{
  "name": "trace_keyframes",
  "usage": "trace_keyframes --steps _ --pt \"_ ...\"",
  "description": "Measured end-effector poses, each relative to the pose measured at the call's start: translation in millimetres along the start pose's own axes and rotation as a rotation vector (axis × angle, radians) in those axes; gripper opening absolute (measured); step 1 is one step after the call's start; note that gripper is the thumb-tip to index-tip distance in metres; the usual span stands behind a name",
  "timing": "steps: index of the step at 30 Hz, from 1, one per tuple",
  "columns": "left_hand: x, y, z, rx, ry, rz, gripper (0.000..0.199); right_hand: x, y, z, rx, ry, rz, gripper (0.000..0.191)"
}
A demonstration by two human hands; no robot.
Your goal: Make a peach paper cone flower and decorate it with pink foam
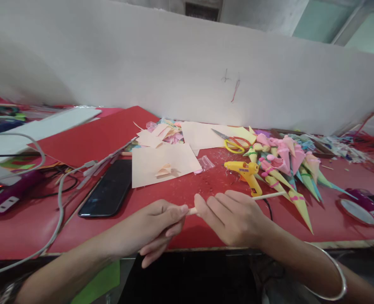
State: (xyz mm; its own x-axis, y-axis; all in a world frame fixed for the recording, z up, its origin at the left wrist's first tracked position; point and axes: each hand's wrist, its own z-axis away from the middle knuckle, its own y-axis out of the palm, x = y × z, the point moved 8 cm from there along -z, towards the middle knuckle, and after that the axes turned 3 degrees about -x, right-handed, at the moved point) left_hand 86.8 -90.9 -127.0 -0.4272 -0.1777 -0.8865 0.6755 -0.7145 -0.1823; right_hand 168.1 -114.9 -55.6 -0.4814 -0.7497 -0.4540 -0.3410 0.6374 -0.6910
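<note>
Between my hands, over the table's front edge, is a thin pale stick (269, 196). My left hand (161, 223) pinches its near end, thumb on top, where a slightly thicker cream section shows. My right hand (231, 215) is closed round the middle, and the far end pokes out to the right. Whether the cream section is paper wound on the stick I cannot tell. Just beyond my hands lie a yellow glue gun (245, 169) and a cream sheet (155, 152) with small folded paper pieces (164, 169) on it.
Yellow-handled scissors (233, 142) rest on pale paper at the back. Pink, yellow and green paper cones (285, 160) are heaped at right. A black phone (107, 188), red sheets (95, 131), a white cable (60, 198) and a purple power strip (19, 194) are at left.
</note>
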Motion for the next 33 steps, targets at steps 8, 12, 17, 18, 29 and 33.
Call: trace_keyframes --steps 8,12,17,18,29,33 --pt "-49 -6.1 27 -0.55 0.706 -1.195 0.041 -9 26 1 0.221 0.25 -0.529 0.034" --pt "-59 3.0 37 -0.586 0.874 -1.437 0.041 -7 29 1 0.294 0.27 -0.7 0.035" --pt "-44 -13.0 25 -0.57 0.664 -1.097 0.041 -11 16 -3 0.153 0.191 -0.361 0.03" --pt "-39 -16.7 22 -0.552 0.59 -0.986 0.041 -9 12 -5 0.12 0.153 -0.278 0.027" --pt "23 -1.1 -4 -0.233 0.063 0.417 0.045 3 6 -6 -0.035 -0.055 0.037 0.018" --pt "28 -3.7 -6 -0.254 0.082 0.377 0.045 -2 16 -10 -0.026 -0.032 -0.054 0.021"
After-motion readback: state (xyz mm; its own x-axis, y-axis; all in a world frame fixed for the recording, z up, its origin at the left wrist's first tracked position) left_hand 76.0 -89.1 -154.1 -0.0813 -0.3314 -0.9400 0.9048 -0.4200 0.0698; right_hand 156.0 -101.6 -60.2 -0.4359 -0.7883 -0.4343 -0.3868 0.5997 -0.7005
